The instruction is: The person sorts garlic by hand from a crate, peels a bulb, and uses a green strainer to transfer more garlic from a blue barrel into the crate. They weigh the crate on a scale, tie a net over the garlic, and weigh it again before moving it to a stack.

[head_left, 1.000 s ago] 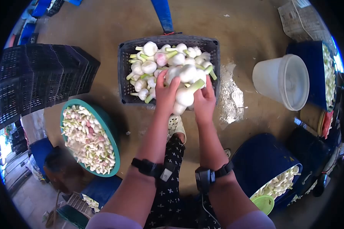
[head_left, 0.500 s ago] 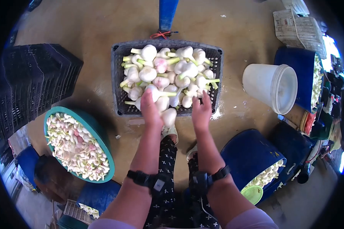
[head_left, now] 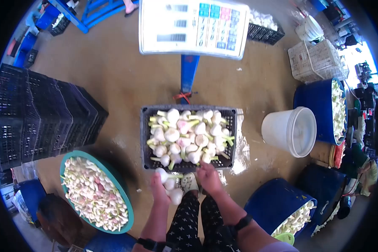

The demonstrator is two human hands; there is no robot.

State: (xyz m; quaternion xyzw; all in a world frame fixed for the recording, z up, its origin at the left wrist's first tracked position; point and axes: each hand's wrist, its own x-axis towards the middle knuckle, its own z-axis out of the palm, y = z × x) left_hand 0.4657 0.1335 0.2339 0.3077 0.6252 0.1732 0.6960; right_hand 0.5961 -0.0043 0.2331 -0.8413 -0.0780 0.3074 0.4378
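Note:
A black crate (head_left: 145, 138) full of white garlic bulbs (head_left: 171, 135) with cut green stems stands in the middle of the view. Just below its front left edge, my left hand (head_left: 158, 188) is closed around several garlic bulbs (head_left: 176, 195), which show to the right of its fingers. My right hand (head_left: 209, 178) is at the crate's front right edge with its fingers curled near the bulbs; whatever they hold, if anything, is too small to make out.
Above the crate, a scale display (head_left: 193, 28) tops a blue post (head_left: 189, 75). Stacked black crates (head_left: 46, 117) and a green tub (head_left: 128, 201) of garlic stand left. A white bucket (head_left: 283, 130) and blue barrels (head_left: 269, 201) stand right. A person's foot (head_left: 131, 8) shows at the top.
The view has tilted up, bringing the scale display into sight. My left hand has drawn back from the crate with garlic bulbs. My right hand's fingers have curled in.

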